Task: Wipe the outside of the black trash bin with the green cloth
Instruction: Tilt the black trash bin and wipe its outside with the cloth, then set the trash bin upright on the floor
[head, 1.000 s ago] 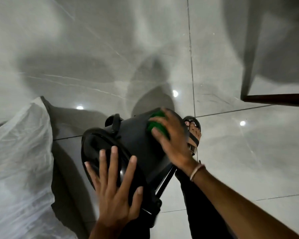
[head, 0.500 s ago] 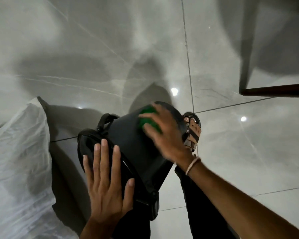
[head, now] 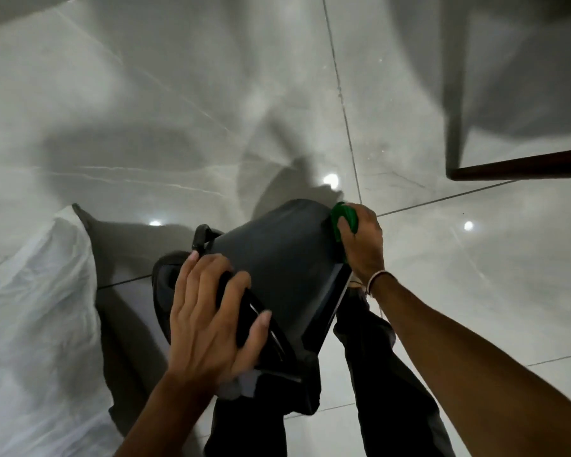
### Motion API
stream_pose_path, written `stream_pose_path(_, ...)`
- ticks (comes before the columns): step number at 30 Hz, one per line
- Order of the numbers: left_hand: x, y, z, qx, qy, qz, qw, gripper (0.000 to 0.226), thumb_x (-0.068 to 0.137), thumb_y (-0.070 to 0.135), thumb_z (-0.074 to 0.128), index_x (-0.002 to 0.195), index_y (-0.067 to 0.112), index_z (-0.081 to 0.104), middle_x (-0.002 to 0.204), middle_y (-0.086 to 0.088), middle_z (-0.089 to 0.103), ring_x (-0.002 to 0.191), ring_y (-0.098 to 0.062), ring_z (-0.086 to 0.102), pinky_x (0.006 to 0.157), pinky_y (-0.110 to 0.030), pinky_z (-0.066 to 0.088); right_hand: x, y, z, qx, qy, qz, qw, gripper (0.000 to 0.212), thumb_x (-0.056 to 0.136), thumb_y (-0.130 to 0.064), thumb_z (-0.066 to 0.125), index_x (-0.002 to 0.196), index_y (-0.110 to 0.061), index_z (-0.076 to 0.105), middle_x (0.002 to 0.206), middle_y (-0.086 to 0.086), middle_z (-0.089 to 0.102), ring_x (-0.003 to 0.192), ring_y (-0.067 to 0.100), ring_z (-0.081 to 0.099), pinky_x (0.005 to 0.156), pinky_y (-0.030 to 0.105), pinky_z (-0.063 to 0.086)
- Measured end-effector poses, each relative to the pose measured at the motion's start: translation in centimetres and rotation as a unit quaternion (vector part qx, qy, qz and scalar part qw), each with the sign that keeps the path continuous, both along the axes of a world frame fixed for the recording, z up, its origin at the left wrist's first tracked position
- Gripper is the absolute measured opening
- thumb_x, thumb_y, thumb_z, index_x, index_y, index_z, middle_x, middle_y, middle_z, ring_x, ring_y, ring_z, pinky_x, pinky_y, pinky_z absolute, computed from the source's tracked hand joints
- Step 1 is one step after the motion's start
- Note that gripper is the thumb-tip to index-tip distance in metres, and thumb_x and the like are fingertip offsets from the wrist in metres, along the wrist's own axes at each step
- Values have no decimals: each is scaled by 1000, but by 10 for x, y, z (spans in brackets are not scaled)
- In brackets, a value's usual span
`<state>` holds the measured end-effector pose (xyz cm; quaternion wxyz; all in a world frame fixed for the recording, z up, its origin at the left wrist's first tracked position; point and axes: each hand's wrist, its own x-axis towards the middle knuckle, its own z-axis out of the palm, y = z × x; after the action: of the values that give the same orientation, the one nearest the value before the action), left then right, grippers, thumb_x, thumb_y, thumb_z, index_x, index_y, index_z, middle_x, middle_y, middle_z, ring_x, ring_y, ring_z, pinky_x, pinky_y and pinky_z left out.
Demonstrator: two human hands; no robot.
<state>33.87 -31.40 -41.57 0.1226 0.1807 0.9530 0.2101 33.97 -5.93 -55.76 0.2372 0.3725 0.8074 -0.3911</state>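
The black trash bin (head: 277,258) lies tipped over in front of me, its base pointing away and its rim toward my lap. My left hand (head: 208,318) grips the bin's rim at the near end, fingers wrapped over the edge. My right hand (head: 363,245) holds the green cloth (head: 342,222) bunched against the bin's far right edge near the base. Most of the cloth is hidden under my fingers. A black handle (head: 201,239) sticks out at the bin's left side.
A white plastic bag (head: 37,324) lies crumpled on the grey tiled floor (head: 178,110) at the left. A dark wooden furniture leg and bar (head: 521,168) stand at the upper right. My dark trouser legs (head: 386,374) are below the bin.
My right hand has slid the cloth from the bin's upper side across to its right edge. My left hand has curled from flat on the rim into a grip; the bin turned slightly.
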Motion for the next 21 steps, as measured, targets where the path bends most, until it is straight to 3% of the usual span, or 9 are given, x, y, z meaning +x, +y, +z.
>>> stream_pose_path(2,-23,10,-1,4,-20,19,1000,38,93,48,50,104,12,54,107,-18,57,104,-29,49,98,-48,44,-23,8,14,-23,55,-52,997,33,102,-19,59,133,-9,62,131,16,65,121,32,62,109,55,51)
stream_pose_path(4,-45,19,-1,-4,-54,61,997,41,94,52,46,98,11,52,101,-11,51,95,-24,44,84,-40,39,-54,19,42,-78,128,-172,974,29,98,-19,56,125,-9,65,122,15,67,114,29,64,108,54,53)
stream_pose_path(5,-56,23,-2,-9,-77,90,993,44,94,54,43,97,10,52,99,-9,48,94,-24,43,82,-39,37,-72,25,61,-150,156,-257,942,28,97,-20,54,120,-11,66,117,13,68,110,27,64,107,52,52)
stream_pose_path(7,-81,33,-5,-12,-105,150,983,53,94,58,39,96,7,54,98,-8,47,94,-28,45,83,-42,38,-105,36,98,-346,171,-393,835,29,100,-26,47,107,-15,72,105,9,73,102,24,69,98,45,56)
stream_pose_path(9,-112,47,-6,-14,-116,210,971,61,92,63,34,98,6,55,99,-12,51,98,-35,50,89,-48,40,-130,44,142,-477,168,-440,742,35,97,-32,46,83,-20,76,84,1,76,85,20,72,87,34,59)
stream_pose_path(11,-143,63,-10,-35,-121,245,961,67,92,66,33,103,6,58,105,-19,57,106,-41,53,96,-51,41,-151,42,178,-534,185,-463,683,28,84,-36,54,69,-22,73,74,-2,73,79,20,71,83,31,58)
stream_pose_path(15,-214,96,-18,-80,-110,253,958,55,104,55,46,117,4,59,121,-26,60,119,-45,54,104,-53,39,-188,44,228,-579,200,-445,653,32,84,-43,58,89,-18,77,98,5,78,99,26,72,100,41,57)
stream_pose_path(18,-258,107,-22,-85,-128,259,954,53,107,52,42,121,2,56,128,-28,57,123,-45,52,107,-55,39,-205,50,250,-621,215,-423,624,34,89,-42,57,98,-15,75,108,8,73,106,28,67,117,47,43)
stream_pose_path(21,-279,109,-18,-60,-137,242,959,50,109,48,40,122,2,54,129,-27,55,123,-45,50,107,-56,38,-216,68,278,-604,256,-384,649,30,93,-33,54,99,-13,74,99,8,73,98,25,68,111,45,49)
